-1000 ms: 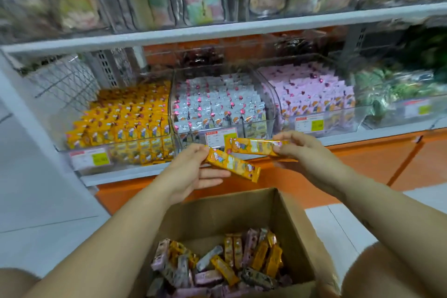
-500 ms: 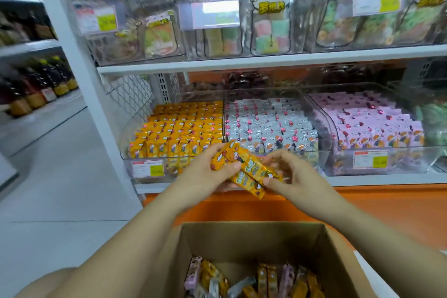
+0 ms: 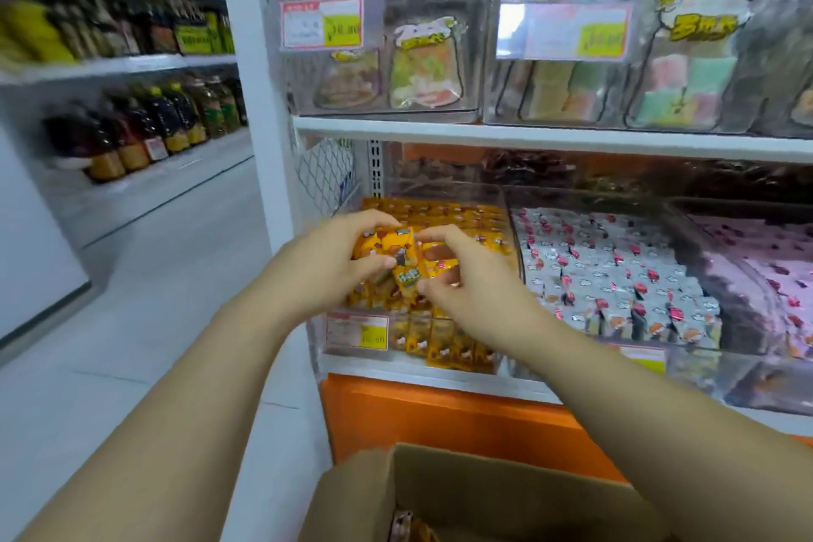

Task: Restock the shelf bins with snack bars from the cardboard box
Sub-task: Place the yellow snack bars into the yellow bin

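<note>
both hands are over the orange bin (image 3: 512, 233). the left hand (image 3: 334, 260) has its fingers (image 3: 378, 264) curled round a small bunch of orange bars (image 3: 402, 253). the right hand (image 3: 466, 277) pinches the same bunch from the other side, so both are grasping and neither is slack. the bunch sits just above the bin's front rows, over the stock already there. the box (image 3: 484, 460) is below the bin, near the body, with a bar or two showing inside.

the step looks to be setting these bars into the bin. to do it well, first square the bunch so the wrappers face one way, like the rows beneath. then lower it into a gap near the bin's front rather than dropping it on top. hold it clear of the wall shared with the grey bin (image 3: 616, 277), right of the orange bin, since a loose bar could slide over. let go only once the bars rest on the stock.
</note>
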The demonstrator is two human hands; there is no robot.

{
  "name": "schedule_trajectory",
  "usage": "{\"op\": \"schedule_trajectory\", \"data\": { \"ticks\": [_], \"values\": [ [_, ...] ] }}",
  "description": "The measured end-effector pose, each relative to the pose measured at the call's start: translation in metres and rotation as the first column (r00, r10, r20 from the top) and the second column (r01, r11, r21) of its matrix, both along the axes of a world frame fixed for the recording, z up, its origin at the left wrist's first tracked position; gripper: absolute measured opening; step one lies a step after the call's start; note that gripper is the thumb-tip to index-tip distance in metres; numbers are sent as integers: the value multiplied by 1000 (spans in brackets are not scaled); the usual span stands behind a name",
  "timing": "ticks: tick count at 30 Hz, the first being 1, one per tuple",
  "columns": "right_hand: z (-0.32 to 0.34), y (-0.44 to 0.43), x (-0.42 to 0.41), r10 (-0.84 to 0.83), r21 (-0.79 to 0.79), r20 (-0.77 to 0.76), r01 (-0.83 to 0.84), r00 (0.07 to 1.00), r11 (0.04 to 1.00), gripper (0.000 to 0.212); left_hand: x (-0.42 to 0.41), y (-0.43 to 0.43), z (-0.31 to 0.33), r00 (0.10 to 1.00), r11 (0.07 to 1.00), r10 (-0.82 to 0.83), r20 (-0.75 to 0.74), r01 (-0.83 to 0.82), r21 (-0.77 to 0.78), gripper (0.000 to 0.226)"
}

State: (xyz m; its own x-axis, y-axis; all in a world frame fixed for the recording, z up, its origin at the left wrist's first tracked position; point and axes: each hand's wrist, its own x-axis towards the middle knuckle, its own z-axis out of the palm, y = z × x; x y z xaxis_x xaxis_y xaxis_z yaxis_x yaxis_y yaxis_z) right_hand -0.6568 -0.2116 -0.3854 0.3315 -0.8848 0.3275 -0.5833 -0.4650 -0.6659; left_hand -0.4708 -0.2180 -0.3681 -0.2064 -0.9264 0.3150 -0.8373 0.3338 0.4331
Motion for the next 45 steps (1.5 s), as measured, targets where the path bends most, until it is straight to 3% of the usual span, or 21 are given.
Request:
{"op": "schedule_trajectory", "data": {
  "ticks": [4, 11, 16, 20, 24, 26, 28, 31, 33, 38, 45],
  "values": [
    [-20, -21, 23, -63, 26, -46, 64, 997, 998, 44, 16, -18, -21, 1000, 999, -11, -11, 11, 35, 41],
    [-32, -43, 49, -34, 56, -150, 43, 988, 998, 37, 26, -33, -44, 987, 988, 2, 161, -27, 153, 46],
    [-42, -49, 59, -90, 36, -163, 97, 982, 995, 24, 29, -33, -52, 987, 993, 115, 116, -119, 27, 47],
    [-48, -56, 61, -163, -32, -280, 161, 946, 986, 15, 29, -27, -61, 947, 992, 69, 313, -100, 82, 40],
    [-44, -58, 58, -123, 21, -442, 147, 889, 989, 26, 30, -19, -61, 913, 989, 49, 404, -101, 110, 43],
    [-42, -54, 53, -68, 55, -462, 105, 884, 993, 35, 28, -13, -63, 936, 994, 67, 345, -93, 60, 41],
    [-43, -46, 47, -49, 50, -439, 79, 897, 996, 48, 25, -7, -65, 977, 994, 110, 184, -103, -47, 38],
    [-46, -28, 33, -75, -54, -353, 60, 932, 997, 56, 6, 6, -68, 993, 977, 89, -79, -102, -185, 30],
    [-48, -10, 19, -68, -116, -259, 39, 963, 992, 53, -11, 21, -77, 981, 980, 34, -189, -69, -185, 26],
    [-82, 49, -38, -144, -161, -115, 125, 983, 979, 35, -52, 55, -134, 958, 995, 39, -285, -10, 104, 21],
    [-179, 100, -130, -234, 112, -213, 262, 949, 959, 30, -102, 87, -220, 972, 924, 70, -225, 22, 383, 20]
  ]
}}
